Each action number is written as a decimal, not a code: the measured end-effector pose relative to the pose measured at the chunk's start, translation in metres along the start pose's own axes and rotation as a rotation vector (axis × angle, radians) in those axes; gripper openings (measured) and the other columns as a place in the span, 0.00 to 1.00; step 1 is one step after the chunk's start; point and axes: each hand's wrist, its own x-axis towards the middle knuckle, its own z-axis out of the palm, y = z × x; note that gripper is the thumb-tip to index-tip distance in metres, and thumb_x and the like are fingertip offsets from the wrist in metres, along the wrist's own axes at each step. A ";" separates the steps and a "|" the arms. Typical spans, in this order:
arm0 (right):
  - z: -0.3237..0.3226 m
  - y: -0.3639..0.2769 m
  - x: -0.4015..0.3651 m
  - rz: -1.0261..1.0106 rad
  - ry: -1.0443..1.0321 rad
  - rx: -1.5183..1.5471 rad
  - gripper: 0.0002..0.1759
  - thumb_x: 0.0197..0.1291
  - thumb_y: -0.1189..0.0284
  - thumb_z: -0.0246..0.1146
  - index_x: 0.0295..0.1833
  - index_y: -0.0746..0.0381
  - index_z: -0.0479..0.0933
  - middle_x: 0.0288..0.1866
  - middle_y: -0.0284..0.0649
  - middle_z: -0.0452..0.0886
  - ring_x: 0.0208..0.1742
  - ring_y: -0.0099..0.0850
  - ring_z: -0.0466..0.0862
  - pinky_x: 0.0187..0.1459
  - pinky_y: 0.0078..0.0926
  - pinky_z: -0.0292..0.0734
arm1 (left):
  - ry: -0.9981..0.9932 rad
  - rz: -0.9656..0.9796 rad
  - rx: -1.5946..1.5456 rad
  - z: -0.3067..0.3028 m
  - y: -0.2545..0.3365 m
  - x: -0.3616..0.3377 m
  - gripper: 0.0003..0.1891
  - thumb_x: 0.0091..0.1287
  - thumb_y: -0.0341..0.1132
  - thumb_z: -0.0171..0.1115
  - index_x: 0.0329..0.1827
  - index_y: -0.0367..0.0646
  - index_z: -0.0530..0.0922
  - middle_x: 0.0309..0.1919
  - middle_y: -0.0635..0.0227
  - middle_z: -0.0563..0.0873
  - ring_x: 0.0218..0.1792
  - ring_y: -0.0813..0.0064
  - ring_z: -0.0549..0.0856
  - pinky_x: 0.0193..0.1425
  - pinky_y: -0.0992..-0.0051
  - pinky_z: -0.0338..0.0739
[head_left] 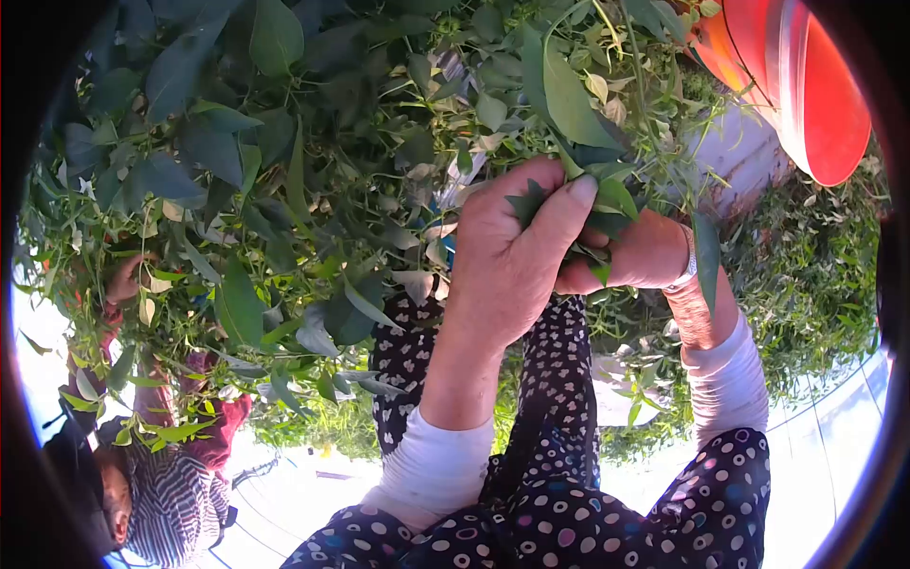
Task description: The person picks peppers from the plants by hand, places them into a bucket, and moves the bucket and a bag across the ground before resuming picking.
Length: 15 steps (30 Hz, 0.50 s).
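Observation:
My left hand (512, 242) is closed around a small bunch of green leaves (618, 197), its thumb pressed on the stem side. Close against it on the right, my right hand (646, 251) has its fingers curled under the same leaves; its fingertips are partly hidden behind the leaves. A large leaf (571, 100) rises above the thumb. All around the hands are leafy green branches (284, 190), dense on the left and above. A thin band (684, 258) circles my right wrist.
A red bucket (825, 95) lies tilted at the upper right, over cut foliage (806, 247). At the lower left, another person in a striped top (175, 503) sits behind the branches, one hand (126, 280) among the leaves. My patterned trousers (559, 379) are below.

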 end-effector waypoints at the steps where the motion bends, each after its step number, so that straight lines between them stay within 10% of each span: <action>1: -0.004 -0.011 -0.003 -0.050 0.005 0.025 0.22 0.41 0.72 0.70 0.45 0.63 0.76 0.36 0.34 0.81 0.37 0.25 0.78 0.43 0.25 0.73 | 0.001 -0.007 0.004 -0.002 -0.003 0.001 0.11 0.66 0.35 0.56 0.33 0.34 0.77 0.23 0.74 0.78 0.25 0.88 0.72 0.28 0.83 0.68; 10: -0.006 -0.005 -0.006 0.135 -0.201 0.435 0.18 0.36 0.72 0.75 0.36 0.63 0.79 0.31 0.33 0.81 0.33 0.21 0.78 0.35 0.21 0.74 | -0.067 -0.129 -0.112 -0.005 -0.012 0.007 0.12 0.66 0.37 0.54 0.36 0.35 0.76 0.23 0.73 0.78 0.22 0.88 0.73 0.24 0.86 0.67; 15: -0.023 -0.001 -0.001 0.028 -0.392 0.151 0.17 0.35 0.76 0.70 0.37 0.65 0.81 0.27 0.35 0.82 0.31 0.24 0.79 0.33 0.18 0.74 | -0.133 -0.211 -0.423 -0.009 -0.006 0.009 0.12 0.69 0.35 0.46 0.43 0.34 0.73 0.14 0.76 0.66 0.15 0.85 0.63 0.17 0.82 0.57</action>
